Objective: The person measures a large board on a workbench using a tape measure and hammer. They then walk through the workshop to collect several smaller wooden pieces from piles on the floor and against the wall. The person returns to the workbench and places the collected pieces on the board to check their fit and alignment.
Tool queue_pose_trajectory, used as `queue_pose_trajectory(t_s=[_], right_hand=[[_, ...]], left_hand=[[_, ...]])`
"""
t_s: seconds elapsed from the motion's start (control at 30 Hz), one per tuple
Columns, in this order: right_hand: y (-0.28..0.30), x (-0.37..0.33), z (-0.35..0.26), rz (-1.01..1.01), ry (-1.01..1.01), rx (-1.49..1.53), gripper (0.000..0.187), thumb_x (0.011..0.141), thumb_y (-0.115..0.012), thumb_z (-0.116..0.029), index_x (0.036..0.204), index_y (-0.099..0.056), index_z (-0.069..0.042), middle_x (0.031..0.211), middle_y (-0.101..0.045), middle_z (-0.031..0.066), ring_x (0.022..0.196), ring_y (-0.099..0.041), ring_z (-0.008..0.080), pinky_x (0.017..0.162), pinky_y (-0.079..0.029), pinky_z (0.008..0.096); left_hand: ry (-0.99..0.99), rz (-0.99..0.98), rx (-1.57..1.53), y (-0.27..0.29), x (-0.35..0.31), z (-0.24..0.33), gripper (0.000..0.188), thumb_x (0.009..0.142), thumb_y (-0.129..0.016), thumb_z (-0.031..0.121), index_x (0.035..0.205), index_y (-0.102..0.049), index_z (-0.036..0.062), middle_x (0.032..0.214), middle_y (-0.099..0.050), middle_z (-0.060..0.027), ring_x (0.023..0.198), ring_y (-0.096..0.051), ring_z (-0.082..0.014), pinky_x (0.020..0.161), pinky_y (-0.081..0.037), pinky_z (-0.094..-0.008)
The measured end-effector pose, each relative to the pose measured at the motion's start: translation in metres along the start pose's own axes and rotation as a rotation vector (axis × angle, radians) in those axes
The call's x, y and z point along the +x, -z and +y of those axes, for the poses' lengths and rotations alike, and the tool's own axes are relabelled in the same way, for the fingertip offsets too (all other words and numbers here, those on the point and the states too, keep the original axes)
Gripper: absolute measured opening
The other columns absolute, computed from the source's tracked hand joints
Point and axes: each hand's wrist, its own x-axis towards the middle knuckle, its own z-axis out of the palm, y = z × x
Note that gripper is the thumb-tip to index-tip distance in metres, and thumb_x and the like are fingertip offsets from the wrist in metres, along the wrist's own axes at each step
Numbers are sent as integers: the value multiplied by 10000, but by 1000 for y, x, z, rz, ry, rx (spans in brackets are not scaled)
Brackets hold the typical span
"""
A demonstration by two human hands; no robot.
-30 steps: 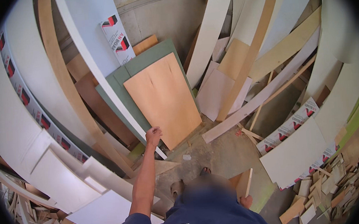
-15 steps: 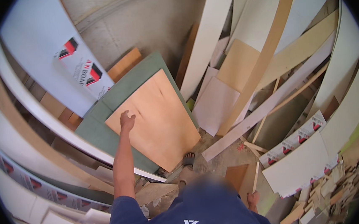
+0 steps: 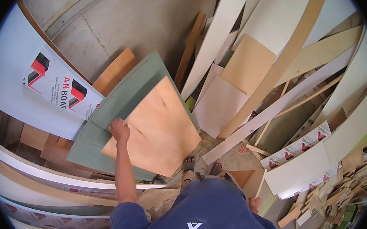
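My left hand (image 3: 119, 130) is closed over the upper left edge of a light plywood sheet (image 3: 161, 129). Behind that sheet leans a larger green board (image 3: 88, 137), partly covered by it. Low on the right, my right hand (image 3: 255, 204) is closed around the lower end of a thin wooden strip (image 3: 261, 184); my body hides part of that arm. Beside the strip stands a brown board (image 3: 241, 178), its lower part out of sight.
Long boards lean on the left, among them a white printed panel (image 3: 39, 91). To the right are a long tan strip (image 3: 283, 68) and a pale plank (image 3: 273, 107). Offcuts (image 3: 323, 198) lie heaped at the lower right. My sandalled feet (image 3: 189, 162) stand close to the plywood.
My left hand has moved from the plywood's face to its edge and closed on it. The plywood is tilted away from the green board toward me. My second foot now shows.
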Motion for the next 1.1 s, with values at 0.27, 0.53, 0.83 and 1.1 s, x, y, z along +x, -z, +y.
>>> queue_pose_trajectory(t_s=[0.27, 0.53, 0.83, 1.1], right_hand=[[-8, 10, -25, -103, -3, -188, 505, 768, -709, -384, 992, -723, 68, 887, -707, 293, 891, -691, 472, 729, -519, 532], [-18, 51, -12, -126, 102, -250, 583, 809, -663, -508, 989, -734, 42, 920, -709, 290, 902, -677, 496, 755, -523, 555], [21, 30, -76, -82, 103, -92, 431, 718, -728, -260, 996, -731, 70, 904, -715, 285, 891, -696, 461, 741, -526, 509], [26, 16, -58, 47, 28, 8, 367, 720, -739, -185, 968, -725, 84, 871, -727, 261, 845, -713, 420, 749, -532, 488]], left_hand=[[-174, -212, -585, 78, -147, 75, 215, 692, -797, 24, 741, -589, 1, 776, -577, -168, 726, -591, -381, 657, -463, -437], [-3, -423, -894, 94, -240, 113, 200, 839, -786, 108, 802, -652, -35, 743, -575, -78, 638, -563, -164, 611, -462, -316], [-351, -1233, -926, 93, -160, 79, 251, 929, -743, 251, 1041, -754, 27, 913, -723, -45, 862, -641, -127, 798, -515, -330], [-31, -381, -267, -115, -56, -14, 701, 834, -802, 336, 1405, -520, 41, 1385, -539, -175, 1278, -507, -334, 1058, -423, -486]])
